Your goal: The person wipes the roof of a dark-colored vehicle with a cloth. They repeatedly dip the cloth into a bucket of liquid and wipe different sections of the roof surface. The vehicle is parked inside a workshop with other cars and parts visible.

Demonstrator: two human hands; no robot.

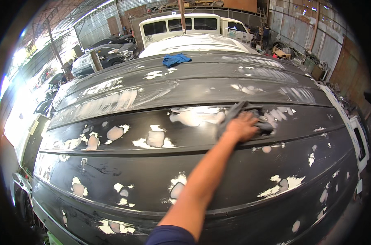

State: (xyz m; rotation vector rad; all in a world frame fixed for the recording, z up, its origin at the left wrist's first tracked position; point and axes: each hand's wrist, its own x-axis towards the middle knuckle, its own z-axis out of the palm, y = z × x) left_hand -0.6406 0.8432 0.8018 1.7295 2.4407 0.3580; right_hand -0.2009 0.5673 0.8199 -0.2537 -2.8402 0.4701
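Observation:
My left hand presses a dark grey cloth onto the black vehicle roof, right of the middle. Its fingers bend over the bunched cloth, and the hand is slightly blurred. Just left of the cloth lies a large pale sanded patch, with smaller whitish patches to its right. The roof is ribbed crosswise and dotted with cream and pinkish-grey spots of bare filler. Farther off, a crumpled blue cloth lies on the roof by itself. My right hand is out of view.
Beyond the roof stands a cream vehicle with a row of windows, behind a wooden post. Parked cars fill the far left. At the right, a person stands near piled parts along a metal-sheet wall.

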